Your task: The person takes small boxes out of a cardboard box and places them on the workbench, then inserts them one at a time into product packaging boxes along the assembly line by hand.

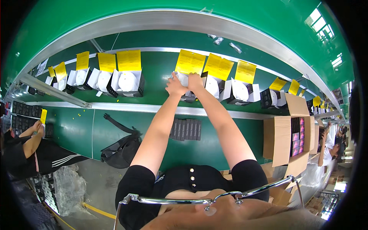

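Both my arms reach across the bench to a small open black box [188, 97] with a white inside and a raised yellow flap [190, 61]. My left hand [176, 86] grips its left side, thumb and forefinger partly showing. On the right side, my right hand [195, 81] is closed with its fingers curled over the edge. Between the hands a bit of a white item [183, 79] shows; the rest is hidden. To the right stands a similar open box with a round white item [212, 86], and to the left another with a white round item [127, 81].
More open boxes line the shelf both ways. Several closed black boxes [185, 129] stand in a row on the lower green surface, left of a large open carton [279, 134]. A black bag [122, 149] lies left. A co-worker [27, 147] handles a yellow-flapped box at far left.
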A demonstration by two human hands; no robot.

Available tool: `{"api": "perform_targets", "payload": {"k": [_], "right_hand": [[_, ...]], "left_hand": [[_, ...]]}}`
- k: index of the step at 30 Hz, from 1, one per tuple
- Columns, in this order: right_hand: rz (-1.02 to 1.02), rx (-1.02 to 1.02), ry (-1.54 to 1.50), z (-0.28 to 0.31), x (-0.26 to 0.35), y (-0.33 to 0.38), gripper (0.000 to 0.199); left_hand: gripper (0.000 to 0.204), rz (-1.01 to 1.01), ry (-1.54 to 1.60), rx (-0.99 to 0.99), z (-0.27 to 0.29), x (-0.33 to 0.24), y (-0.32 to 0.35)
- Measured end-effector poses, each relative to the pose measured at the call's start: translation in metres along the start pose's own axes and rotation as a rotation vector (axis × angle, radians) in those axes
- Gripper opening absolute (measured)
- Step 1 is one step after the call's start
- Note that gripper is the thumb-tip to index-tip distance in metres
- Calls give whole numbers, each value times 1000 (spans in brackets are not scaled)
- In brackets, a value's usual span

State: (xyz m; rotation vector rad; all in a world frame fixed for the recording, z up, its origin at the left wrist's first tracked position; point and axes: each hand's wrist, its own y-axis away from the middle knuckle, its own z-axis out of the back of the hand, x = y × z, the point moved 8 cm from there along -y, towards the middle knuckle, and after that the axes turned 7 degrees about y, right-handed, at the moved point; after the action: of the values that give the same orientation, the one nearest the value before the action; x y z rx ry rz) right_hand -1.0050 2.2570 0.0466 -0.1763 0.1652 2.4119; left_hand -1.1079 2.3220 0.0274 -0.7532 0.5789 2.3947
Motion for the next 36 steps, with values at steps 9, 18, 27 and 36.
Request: {"api": "perform_targets", "payload": {"k": [9,18,27,36], "right_hand": [[-138,-360,185,5,-14,45,59],[383,-166,-750,29,100,109,74],[365,554,-830,-59,195,105,87],[208,244,-1445,99,193,9,64]], "left_hand": [[117,-101,-2,-75,2,22,-3],[38,-320,680,-664,92,221,126],[45,-358,92,-376,43,311,255],[47,-335,114,-340,63,324,248]]}}
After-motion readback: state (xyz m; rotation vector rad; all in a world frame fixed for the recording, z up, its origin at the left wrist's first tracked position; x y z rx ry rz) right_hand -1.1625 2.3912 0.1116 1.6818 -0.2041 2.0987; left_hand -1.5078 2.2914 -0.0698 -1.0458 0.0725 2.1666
